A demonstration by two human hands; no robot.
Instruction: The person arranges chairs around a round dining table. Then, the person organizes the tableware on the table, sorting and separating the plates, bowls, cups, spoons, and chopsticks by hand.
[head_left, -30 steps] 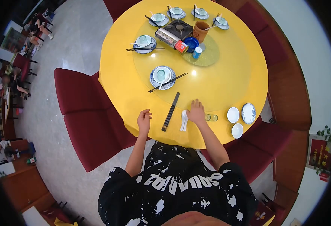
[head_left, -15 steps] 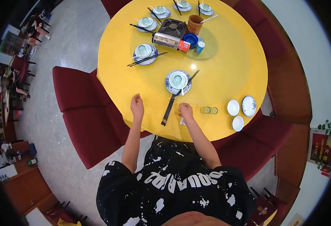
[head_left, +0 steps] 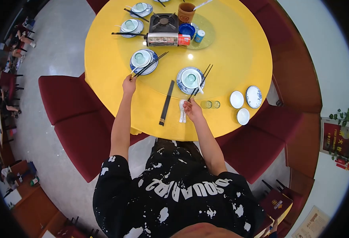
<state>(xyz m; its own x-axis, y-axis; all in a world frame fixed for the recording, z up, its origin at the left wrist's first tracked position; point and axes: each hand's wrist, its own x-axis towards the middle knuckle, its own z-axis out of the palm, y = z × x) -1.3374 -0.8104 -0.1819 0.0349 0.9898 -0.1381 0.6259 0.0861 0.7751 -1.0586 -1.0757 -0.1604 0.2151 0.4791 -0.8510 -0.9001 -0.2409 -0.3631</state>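
Observation:
My left hand (head_left: 129, 85) is closed at the lower ends of black chopsticks (head_left: 154, 62) that lie across the left plate setting (head_left: 140, 58); what its fingers pinch is too small to tell. My right hand (head_left: 193, 110) has its fingers closed round the lower ends of the chopsticks (head_left: 207, 75) beside the middle setting (head_left: 190, 79), a blue-patterned plate with a bowl, a green glass and a spoon. White spoons (head_left: 181, 111) lie just left of my right hand. Between my hands, dark chopsticks (head_left: 167, 103) lie on the yellow table (head_left: 146, 107).
Two small glasses (head_left: 210, 104), white bowls (head_left: 237, 99) and a plate (head_left: 254, 96) stand at the right. A stove (head_left: 163, 25), blue bowl (head_left: 187, 31), can (head_left: 199, 36) and brown pot (head_left: 186, 12) stand farther back. Red chairs (head_left: 81, 139) flank the table.
The glass turntable with its settings and stove has turned counterclockwise. My left hand has reached forward to the left setting, and my right hand has come to the middle setting's chopsticks. The view has shifted.

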